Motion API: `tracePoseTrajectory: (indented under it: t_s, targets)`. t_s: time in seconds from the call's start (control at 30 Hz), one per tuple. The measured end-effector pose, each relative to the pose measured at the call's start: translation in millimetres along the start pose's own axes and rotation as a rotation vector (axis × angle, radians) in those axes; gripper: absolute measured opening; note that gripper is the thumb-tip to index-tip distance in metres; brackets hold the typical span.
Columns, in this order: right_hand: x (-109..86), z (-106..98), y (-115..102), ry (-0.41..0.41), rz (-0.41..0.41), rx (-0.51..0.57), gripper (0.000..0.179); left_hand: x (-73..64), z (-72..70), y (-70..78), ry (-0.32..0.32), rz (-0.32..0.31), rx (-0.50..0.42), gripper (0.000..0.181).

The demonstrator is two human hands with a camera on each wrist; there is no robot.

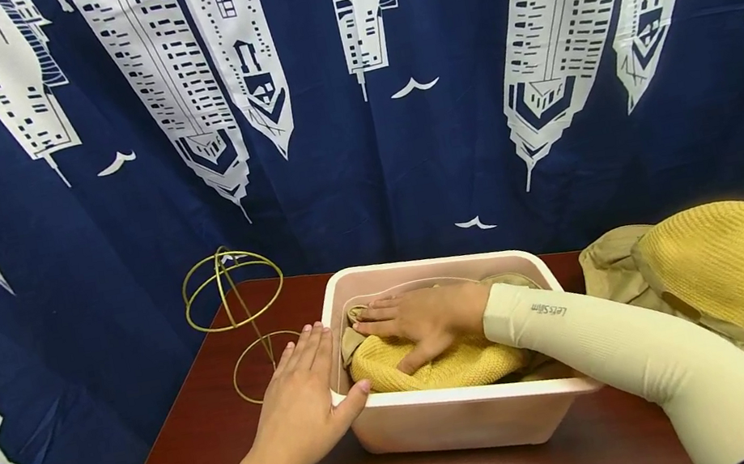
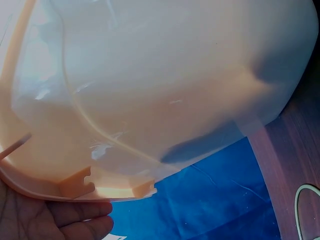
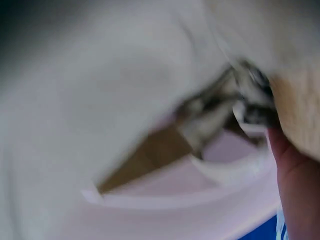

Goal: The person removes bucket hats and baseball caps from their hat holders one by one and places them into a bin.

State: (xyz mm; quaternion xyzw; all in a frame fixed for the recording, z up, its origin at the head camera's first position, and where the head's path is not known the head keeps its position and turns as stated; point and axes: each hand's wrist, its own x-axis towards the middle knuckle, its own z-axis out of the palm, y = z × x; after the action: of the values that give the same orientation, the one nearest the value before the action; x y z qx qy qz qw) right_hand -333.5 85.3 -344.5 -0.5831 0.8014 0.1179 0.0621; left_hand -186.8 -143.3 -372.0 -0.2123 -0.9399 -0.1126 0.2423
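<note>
The left hand, fingers straight, rests at the left rim of a pale-pink rectangular plastic bin, where a yellow knitted hat, likely light, soft and best gripped by its edge, lies under the right hand's outspread fingers.

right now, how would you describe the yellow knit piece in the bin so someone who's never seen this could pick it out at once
On the dark reddish table stands a pale pink bin. Inside it, under the right hand, lies the yellow knit piece. Unlike the domed yellow hat right of the bin, it lies within the bin's walls with a hand on it.
</note>
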Motion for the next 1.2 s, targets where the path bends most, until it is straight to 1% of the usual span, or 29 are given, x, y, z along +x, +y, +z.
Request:
tracePoseTrajectory:
  t_s: [0.13,0.2,0.4,0.5,0.57,0.67,0.77,1.03,1.2]
  targets:
    - [-9.7,-21.1,6.4,0.075,0.03,0.03,0.089,0.2,0.3,0.1,0.007,0.003,0.004,0.084]
    - [-17.0,-31.8,8.3,0.109,0.057,0.041,0.089,0.2,0.5,0.6,0.007,0.006,0.001,0.084]
    - [-46.2,-60.3,6.7,0.22,0.112,0.023,0.086,-1.2,0.9,0.7,0.007,0.014,0.002,0.082]
    - [-63.4,-69.2,4.7,0.25,0.138,-0.002,0.087,-1.1,0.4,0.3,0.015,0.022,0.005,0.08]
    - [-74.3,-72.8,4.1,0.252,0.162,-0.012,0.087,-0.6,-0.1,-0.2,0.022,0.028,0.001,0.08]
    - [-89.2,-74.1,5.9,0.254,0.195,-0.028,0.087,-0.1,-0.3,-1.2,0.029,0.034,-0.005,0.079]
    - [-102.4,-71.1,10.1,0.246,0.233,-0.04,0.087,0.1,0.1,-2.4,0.03,0.034,-0.012,0.079]
    - [-133.9,-54.6,19.3,0.209,0.302,-0.026,0.09,0.0,1.5,-4.4,0.023,0.032,-0.021,0.077]
    - [-154.3,-42.6,24.0,0.198,0.354,-0.045,0.089,0.0,1.5,-4.0,0.025,0.035,-0.023,0.078]
